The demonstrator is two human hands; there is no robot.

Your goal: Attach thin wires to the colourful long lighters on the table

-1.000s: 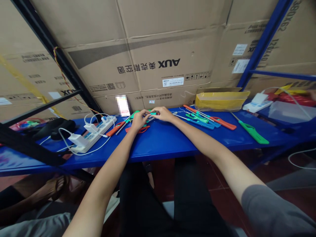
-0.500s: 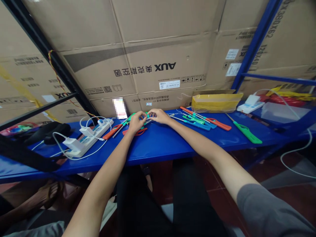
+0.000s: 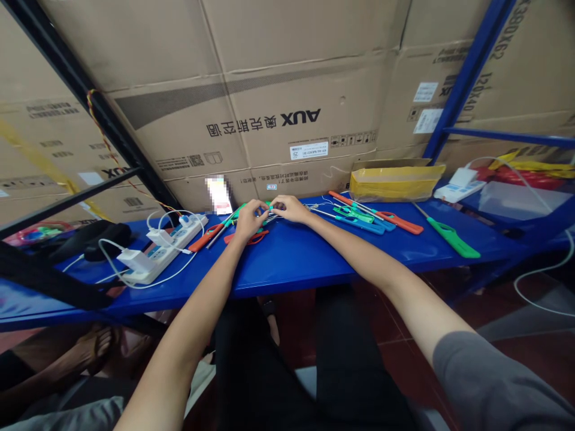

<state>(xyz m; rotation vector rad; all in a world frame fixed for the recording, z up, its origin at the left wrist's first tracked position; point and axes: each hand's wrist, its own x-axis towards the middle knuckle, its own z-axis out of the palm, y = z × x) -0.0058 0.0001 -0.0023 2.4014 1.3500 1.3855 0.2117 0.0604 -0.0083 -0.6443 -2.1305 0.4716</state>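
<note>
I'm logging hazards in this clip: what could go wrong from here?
The small green piece between the fingertips of the left hand and right hand could slip into the clutter beneath. The left forearm might snag the white cable looping beside it. The green lighter at far right lies near the shelf's front edge, so a bump may knock it off.

A small green piece (image 3: pixel 271 208), mostly hidden, is held between the left hand (image 3: pixel 248 221) and right hand (image 3: pixel 291 209) near the table's (image 3: pixel 291 263) back edge; a red-orange handle (image 3: pixel 257 238) lies beside the left hand.
</note>
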